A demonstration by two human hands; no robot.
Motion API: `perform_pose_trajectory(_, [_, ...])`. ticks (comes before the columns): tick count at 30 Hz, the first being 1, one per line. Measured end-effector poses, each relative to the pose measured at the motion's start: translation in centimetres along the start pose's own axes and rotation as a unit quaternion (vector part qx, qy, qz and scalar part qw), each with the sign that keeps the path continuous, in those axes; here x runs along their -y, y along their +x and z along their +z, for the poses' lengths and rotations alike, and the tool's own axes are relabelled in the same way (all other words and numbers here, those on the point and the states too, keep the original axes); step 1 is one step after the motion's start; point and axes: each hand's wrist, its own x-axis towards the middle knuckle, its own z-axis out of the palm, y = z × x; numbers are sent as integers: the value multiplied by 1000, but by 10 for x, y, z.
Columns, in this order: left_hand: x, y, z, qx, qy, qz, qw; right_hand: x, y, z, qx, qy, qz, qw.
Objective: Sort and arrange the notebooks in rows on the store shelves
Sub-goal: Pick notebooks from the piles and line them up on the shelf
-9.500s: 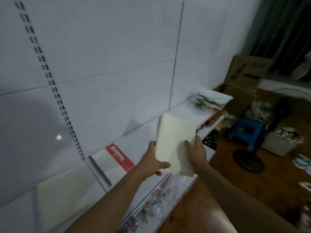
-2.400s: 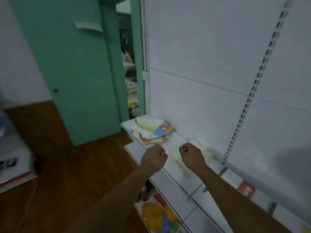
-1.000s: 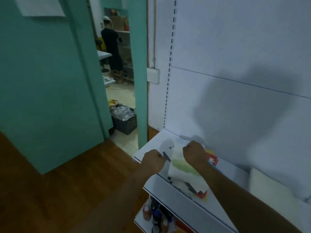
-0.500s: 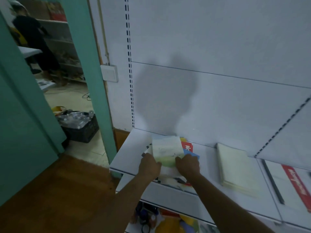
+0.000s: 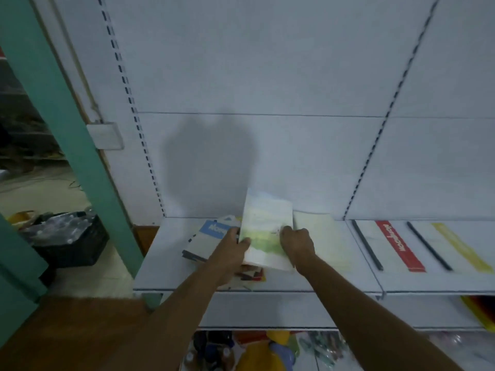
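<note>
1. You hold the green-and-white notebook (image 5: pixel 265 231) between both hands, raised and tilted above the white shelf (image 5: pixel 166 263), its top edge leaning toward the back panel (image 5: pixel 267 76).
2. Your left hand (image 5: pixel 230 253) grips the notebook's left edge: the thumb lies curled across the front cover, and the other fingers pass behind it, out of sight.
3. Your right hand (image 5: pixel 298 243) grips the right edge, with curled fingers pinching the cover near its middle height.
4. Directly under the notebook and your left hand lies a loose pile of notebooks (image 5: pixel 209 245); a blue-labelled cover shows at its top left, and red and yellow corners protrude at the shelf front.
5. Just beside your right hand, a pale cream notebook (image 5: pixel 324 236) lies flat on the shelf.
6. Farther right, on the adjoining shelf section, a notebook with a red band (image 5: pixel 400 246) and one with a yellow band (image 5: pixel 460 247) lie flat in a row.
7. At the left, a black crate (image 5: pixel 72 242) stands on the floor behind a teal door frame (image 5: pixel 69 124).
8. Below the shelf, blurred coloured goods occupy the lower level.
</note>
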Motion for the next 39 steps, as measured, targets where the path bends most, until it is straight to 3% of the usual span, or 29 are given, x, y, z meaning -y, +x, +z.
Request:
perform_pose_trajectory(4, [-24,4,63,117,12,24,993,-13,-12,-75,-85,64,-13,994])
perform_pose_trajectory(7, [-37,-7,130,221,51,57,972,-36,-32,-148,-174,0,-55,983])
perform_pose_trajectory(12, [-36,-58,254,371,92,75,921,-92,-77,-280,-335,89,21,938])
perform_pose_trajectory(18, [-13,-145,402,477,117,68,868,-181,-142,-414,-445,114,71,886])
perform_pose_trajectory(24, [2,-211,540,527,148,83,833,-250,-177,-537,-504,142,104,846])
perform_pose_trajectory(32, [20,-245,671,554,154,63,816,-308,-171,-655,-514,114,141,839])
perform_pose_trajectory(39, [24,-216,764,552,171,53,814,-339,-112,-721,-511,119,141,840])
